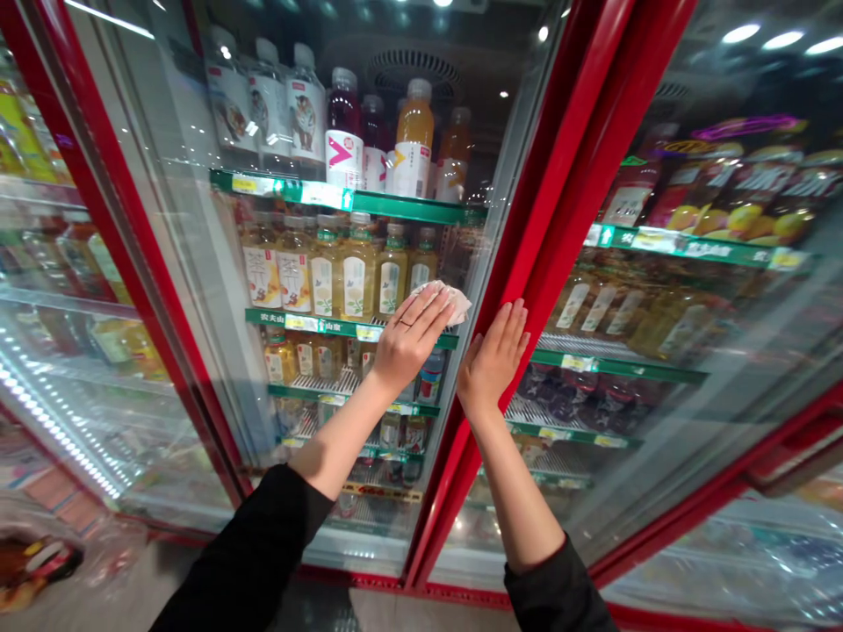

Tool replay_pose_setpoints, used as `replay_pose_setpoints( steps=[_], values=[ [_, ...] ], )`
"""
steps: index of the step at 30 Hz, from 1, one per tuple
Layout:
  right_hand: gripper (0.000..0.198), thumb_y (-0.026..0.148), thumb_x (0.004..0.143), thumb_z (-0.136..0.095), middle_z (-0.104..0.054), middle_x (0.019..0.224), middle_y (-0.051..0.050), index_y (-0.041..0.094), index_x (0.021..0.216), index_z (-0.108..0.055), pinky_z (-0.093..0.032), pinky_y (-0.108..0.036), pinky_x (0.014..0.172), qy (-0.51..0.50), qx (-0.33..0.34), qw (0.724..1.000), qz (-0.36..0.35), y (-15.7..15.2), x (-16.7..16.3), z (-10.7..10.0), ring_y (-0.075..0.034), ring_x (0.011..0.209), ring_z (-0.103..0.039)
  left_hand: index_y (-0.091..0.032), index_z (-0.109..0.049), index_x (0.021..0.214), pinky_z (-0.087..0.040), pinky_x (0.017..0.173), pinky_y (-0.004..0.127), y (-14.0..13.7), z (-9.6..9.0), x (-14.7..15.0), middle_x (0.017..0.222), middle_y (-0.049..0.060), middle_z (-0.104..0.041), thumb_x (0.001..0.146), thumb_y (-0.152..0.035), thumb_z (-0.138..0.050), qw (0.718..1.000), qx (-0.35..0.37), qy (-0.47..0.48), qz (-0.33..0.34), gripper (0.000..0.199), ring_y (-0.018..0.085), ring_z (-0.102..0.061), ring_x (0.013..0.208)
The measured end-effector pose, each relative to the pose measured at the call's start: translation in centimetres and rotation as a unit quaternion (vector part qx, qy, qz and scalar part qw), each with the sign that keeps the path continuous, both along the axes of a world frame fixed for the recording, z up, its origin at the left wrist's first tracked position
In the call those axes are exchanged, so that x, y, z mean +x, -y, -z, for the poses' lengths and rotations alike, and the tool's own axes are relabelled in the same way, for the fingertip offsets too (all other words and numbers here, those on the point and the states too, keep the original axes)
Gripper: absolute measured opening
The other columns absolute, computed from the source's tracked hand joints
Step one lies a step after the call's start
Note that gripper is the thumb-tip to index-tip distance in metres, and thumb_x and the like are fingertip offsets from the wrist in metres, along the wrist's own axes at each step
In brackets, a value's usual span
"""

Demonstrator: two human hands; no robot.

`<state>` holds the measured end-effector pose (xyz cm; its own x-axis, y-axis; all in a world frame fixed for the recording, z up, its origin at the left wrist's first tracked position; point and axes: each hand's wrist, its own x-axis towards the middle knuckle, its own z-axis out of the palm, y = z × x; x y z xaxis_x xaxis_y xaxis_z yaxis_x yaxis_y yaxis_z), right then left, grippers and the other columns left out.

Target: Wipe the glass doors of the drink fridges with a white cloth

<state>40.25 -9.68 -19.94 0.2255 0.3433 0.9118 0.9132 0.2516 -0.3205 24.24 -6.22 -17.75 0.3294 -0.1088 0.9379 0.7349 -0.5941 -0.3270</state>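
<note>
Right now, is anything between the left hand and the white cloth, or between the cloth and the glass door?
Nothing visible: the left hand lies on the white cloth, which appears pressed to the glass door; the bottles stand behind it.

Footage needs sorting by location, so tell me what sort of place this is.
Most likely a shop, such as a convenience store or supermarket: rows of bottled drinks stand behind red-framed glass doors, and what look like price tags line the green shelf edges.
</note>
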Motion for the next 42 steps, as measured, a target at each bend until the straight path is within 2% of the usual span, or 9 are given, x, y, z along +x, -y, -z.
replay_pose_setpoints(
  steps=[5, 8, 13, 21, 24, 29, 33, 37, 42],
  values=[
    [0.073, 0.017, 0.107, -0.041, -0.051, 0.176, -0.023, 0.015, 0.180, -0.034, -0.038, -0.064, 0.136, 0.054, 0.022, 0.998, -0.012, -0.4, -0.1, -0.8, -0.035, 0.170, -0.039, -0.032, -0.016, 0.183, -0.048, 0.138, 0.050, -0.8, -2.5, -2.3, 0.173, 0.005, -0.052, 0.109, -0.001, -0.051, 1.000, -0.012, 0.013, -0.013, 0.088, 0.024, -0.041, 0.168],
    [0.071, 0.015, 0.107, -0.042, -0.056, 0.174, -0.017, 0.019, 0.177, -0.041, -0.041, -0.060, 0.137, 0.107, 0.047, 0.993, -0.032, -0.5, -0.8, -1.7, -0.032, 0.167, -0.045, -0.037, -0.017, 0.183, -0.044, 0.140, 0.050, -0.3, -1.3, -3.3, 0.174, 0.003, -0.049, 0.109, -0.002, -0.049, 0.997, -0.031, 0.064, -0.026, 0.087, 0.022, -0.037, 0.170],
    [0.069, 0.014, 0.110, -0.042, -0.055, 0.175, -0.010, 0.025, 0.177, -0.041, -0.033, -0.060, 0.140, 0.163, 0.050, 0.985, 0.018, -0.7, -1.5, -1.9, -0.028, 0.167, -0.046, -0.026, -0.021, 0.183, -0.046, 0.139, 0.043, 1.1, 1.2, -2.6, 0.167, 0.007, -0.060, 0.106, -0.001, -0.059, 0.999, -0.027, 0.026, -0.026, 0.089, 0.021, -0.040, 0.168],
    [0.074, 0.015, 0.110, -0.041, -0.052, 0.178, -0.008, 0.032, 0.181, -0.028, -0.030, -0.064, 0.140, 0.153, 0.023, 0.988, 0.027, -0.8, -1.2, -1.3, -0.030, 0.168, -0.045, -0.036, -0.026, 0.182, -0.051, 0.137, 0.049, 0.0, -2.2, -4.4, 0.171, 0.003, -0.057, 0.108, -0.003, -0.054, 0.998, -0.041, 0.034, -0.036, 0.086, 0.023, -0.045, 0.166],
    [0.075, 0.014, 0.110, -0.041, -0.053, 0.177, -0.009, 0.029, 0.182, -0.025, -0.032, -0.059, 0.139, 0.168, 0.051, 0.983, 0.046, -0.8, -1.4, -1.3, -0.028, 0.166, -0.049, -0.039, -0.024, 0.182, -0.051, 0.138, 0.051, 0.2, -1.7, -5.5, 0.172, 0.001, -0.056, 0.109, -0.003, -0.053, 0.996, -0.051, 0.061, -0.050, 0.086, 0.023, -0.042, 0.168],
    [0.070, 0.015, 0.110, -0.043, -0.055, 0.175, -0.010, 0.025, 0.180, -0.035, -0.035, -0.052, 0.139, 0.185, 0.064, 0.979, 0.064, -1.1, -1.4, -0.8, -0.025, 0.164, -0.052, -0.025, -0.029, 0.181, -0.051, 0.137, 0.044, 1.0, 0.1, -4.5, 0.165, 0.007, -0.063, 0.107, 0.000, -0.057, 0.999, -0.025, 0.019, -0.025, 0.083, 0.021, -0.042, 0.167],
    [0.065, 0.018, 0.111, -0.042, -0.058, 0.173, -0.007, 0.027, 0.176, -0.045, -0.040, -0.052, 0.138, 0.228, 0.006, 0.973, 0.022, -0.8, -0.8, -0.5, -0.025, 0.165, -0.050, -0.022, -0.041, 0.176, -0.048, 0.138, 0.042, 0.5, -1.6, -3.6, 0.163, 0.008, -0.065, 0.108, -0.003, -0.059, 1.000, 0.003, -0.014, -0.003, 0.072, 0.021, -0.043, 0.166],
    [0.068, 0.014, 0.110, -0.038, -0.059, 0.173, -0.007, 0.026, 0.176, -0.043, -0.045, -0.050, 0.136, 0.247, 0.001, 0.969, -0.008, -0.6, -0.6, -0.7, -0.023, 0.166, -0.049, -0.021, -0.038, 0.177, -0.046, 0.139, 0.045, -0.2, -3.3, -5.0, 0.165, 0.010, -0.063, 0.108, -0.001, -0.060, 1.000, 0.014, 0.014, -0.008, 0.075, 0.023, -0.041, 0.168],
    [0.065, 0.016, 0.110, -0.037, -0.059, 0.173, -0.009, 0.025, 0.174, -0.047, -0.043, -0.054, 0.137, 0.220, -0.015, 0.975, -0.008, -0.5, -1.1, -1.1, -0.025, 0.166, -0.048, -0.033, -0.026, 0.181, -0.053, 0.135, 0.053, 0.4, -0.6, -7.0, 0.168, 0.008, -0.059, 0.107, 0.001, -0.058, 0.997, -0.031, 0.065, -0.006, 0.087, 0.028, -0.048, 0.165]
  ],
)
